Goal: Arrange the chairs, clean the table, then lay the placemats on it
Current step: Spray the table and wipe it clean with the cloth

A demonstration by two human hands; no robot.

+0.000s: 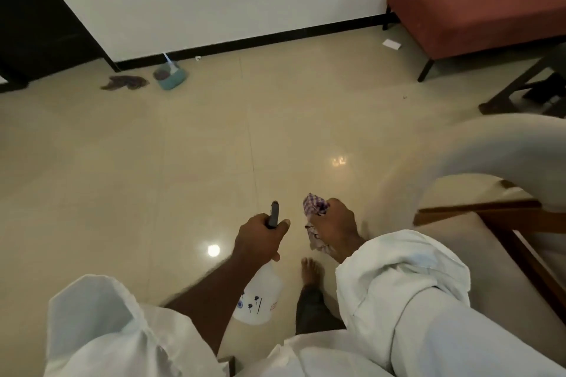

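My left hand point(258, 236) grips the neck of a white spray bottle point(260, 297); its dark nozzle sticks up above my fingers and the body hangs below. Just to its right, my right hand point(335, 226) holds a crumpled purple checked cloth point(315, 205), with part of it hanging beneath the hand. Both hands are over the glossy beige floor. A cream chair point(490, 144) with a curved back and a dark wooden frame stands close on my right. No table or placemats are in view.
A red sofa point(477, 0) stands at the back right, a dark wooden frame point(514, 86) below it. By the white wall lie a teal dustpan with a brush point(171, 78), a dark rag point(124, 82) and a scrap of paper point(392, 43). My bare foot point(311, 269) is beneath my hands.
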